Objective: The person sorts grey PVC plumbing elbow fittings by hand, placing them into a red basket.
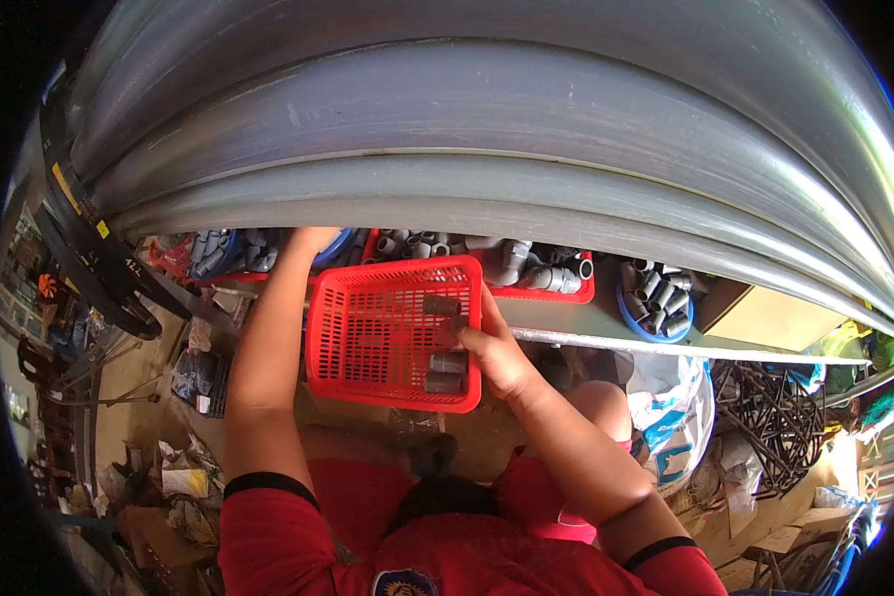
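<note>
My right hand (497,350) grips the right side of a red plastic basket (358,343), thumb over the rim. Several grey pipe fittings (445,372) lie inside against that wall, and the basket is held above my lap, tilted toward me. My left hand (313,238) reaches forward under the big grey pipes, beside a blue basket (335,248). Its fingers are hidden by the pipes, so what it touches does not show.
Large grey pipes (447,109) span the space just above the shelf. Below them stand another red basket (541,294) of fittings, a blue basket (656,336) of fittings and a cardboard box (770,318). Black straps (104,233) hang at left; a white bag (670,407) sits right.
</note>
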The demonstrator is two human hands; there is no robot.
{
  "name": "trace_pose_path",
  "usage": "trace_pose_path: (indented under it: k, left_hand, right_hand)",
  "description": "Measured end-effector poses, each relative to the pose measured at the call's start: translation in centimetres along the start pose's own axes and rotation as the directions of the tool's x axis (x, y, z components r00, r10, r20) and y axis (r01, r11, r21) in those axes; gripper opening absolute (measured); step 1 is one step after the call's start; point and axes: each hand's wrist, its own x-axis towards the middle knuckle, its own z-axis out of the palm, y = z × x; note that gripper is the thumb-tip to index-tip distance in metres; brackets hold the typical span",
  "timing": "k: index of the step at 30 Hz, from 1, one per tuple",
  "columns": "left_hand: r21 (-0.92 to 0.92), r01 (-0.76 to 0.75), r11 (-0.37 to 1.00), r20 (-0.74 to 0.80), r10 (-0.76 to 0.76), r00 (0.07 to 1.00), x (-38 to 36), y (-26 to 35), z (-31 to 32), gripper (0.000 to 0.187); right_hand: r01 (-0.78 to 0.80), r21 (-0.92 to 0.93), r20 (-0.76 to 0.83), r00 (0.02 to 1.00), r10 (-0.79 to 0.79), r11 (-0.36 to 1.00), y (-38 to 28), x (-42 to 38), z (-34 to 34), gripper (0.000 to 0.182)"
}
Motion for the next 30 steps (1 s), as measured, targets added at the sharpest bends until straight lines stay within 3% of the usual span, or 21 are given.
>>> trace_pose_path:
  k: [4,5,6,7,9,10,14,17,22,28,30]
  left_hand:
    - [-0.299,-0.006,0.954,0.034,0.017,0.999,-2.9,7.4,-4.5,0.043]
    - [-0.325,-0.118,0.938,0.035,0.137,0.99,-4.7,10.5,-6.4,0.035]
    - [-0.482,0.113,0.869,0.443,0.13,0.887,-6.0,13.4,-8.6,0.035]
    - [-0.621,0.174,0.764,0.539,0.255,0.803,-8.0,15.4,-8.9,0.034]
    - [-0.543,-0.154,0.826,0.494,0.462,0.736,-11.2,17.6,-8.6,0.046]
    - [-0.501,-0.126,0.856,0.615,0.455,0.644,-12.2,18.3,-8.6,0.048]
    - [-0.485,-0.054,0.873,0.644,0.398,0.653,-14.9,18.0,-6.9,0.047]
    - [-0.487,-0.058,0.871,0.649,0.406,0.644,-15.5,18.2,-8.2,0.041]
    - [-0.504,0.063,0.861,0.686,0.355,0.635,-16.1,18.9,-9.7,0.037]
    - [-0.562,-0.095,0.822,0.473,0.414,0.778,-16.9,19.4,-9.3,0.033]
    - [-0.549,-0.028,0.835,0.544,0.383,0.746,-16.7,19.9,-9.5,0.032]
  right_hand:
    - [-0.006,0.048,-0.018,1.0,0.007,0.999,0.0,0.1,-0.5,0.094]
    - [0.005,0.052,-0.017,1.0,-0.004,0.999,-0.4,0.1,-0.4,0.094]
    - [0.012,0.06,-0.016,1.0,-0.011,0.998,-1.1,-0.1,-0.2,0.095]
    - [0.014,0.067,-0.012,1.0,-0.013,0.998,-1.4,-0.3,-0.1,0.095]
    - [0.048,0.032,-0.022,0.999,-0.048,0.998,-0.8,0.2,-1.0,0.094]
    - [0.054,0.027,-0.02,0.998,-0.053,0.998,-1.1,0.1,-0.7,0.089]
    - [0.083,-0.061,-0.035,0.996,-0.085,0.995,-0.6,-0.6,0.1,0.081]
    - [-0.039,0.012,0.018,0.999,0.039,0.999,-0.3,-1.3,0.0,0.079]
    - [-0.031,0.027,-0.004,1.0,0.031,0.999,0.2,-1.7,0.0,0.088]
    - [-0.001,0.012,0.002,1.0,0.001,1.0,-0.4,-2.0,0.5,0.088]
    - [-0.005,-0.007,-0.004,1.0,0.005,1.0,-0.4,-2.0,0.4,0.088]
